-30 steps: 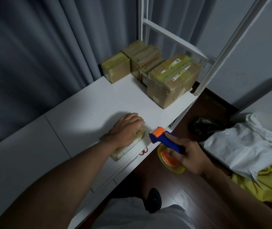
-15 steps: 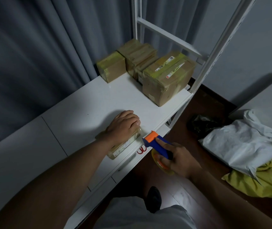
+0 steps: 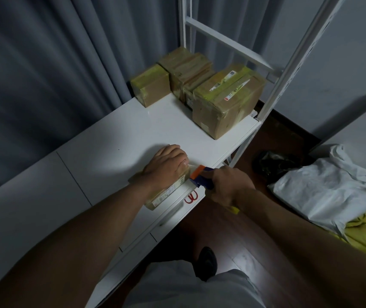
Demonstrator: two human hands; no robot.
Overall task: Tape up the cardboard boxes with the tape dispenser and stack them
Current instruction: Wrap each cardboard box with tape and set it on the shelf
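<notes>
A small flat cardboard box (image 3: 165, 194) lies near the front edge of the white desk (image 3: 115, 147). My left hand (image 3: 166, 166) presses flat on top of it and hides most of it. My right hand (image 3: 227, 185) grips the blue and orange tape dispenser (image 3: 201, 177), whose orange head touches the box's right end, with a strip of clear tape reaching my left fingertips. The yellow tape roll is mostly hidden under my right wrist. Several taped boxes stand at the desk's far end: a large one (image 3: 226, 101), a small one (image 3: 150, 85) and a stack (image 3: 188, 70) between them.
A white metal shelf frame (image 3: 288, 63) rises at the desk's right end. Grey curtains (image 3: 44, 63) hang behind the desk. Red scissors (image 3: 191, 197) lie on the ledge below the desk edge. White and yellow cloth (image 3: 333, 192) and a dark bag (image 3: 275, 162) lie on the wooden floor.
My right hand has carried the tape dispenser up and left from below the desk edge until its head meets the small box. My left hand has stayed pressed on the box.
</notes>
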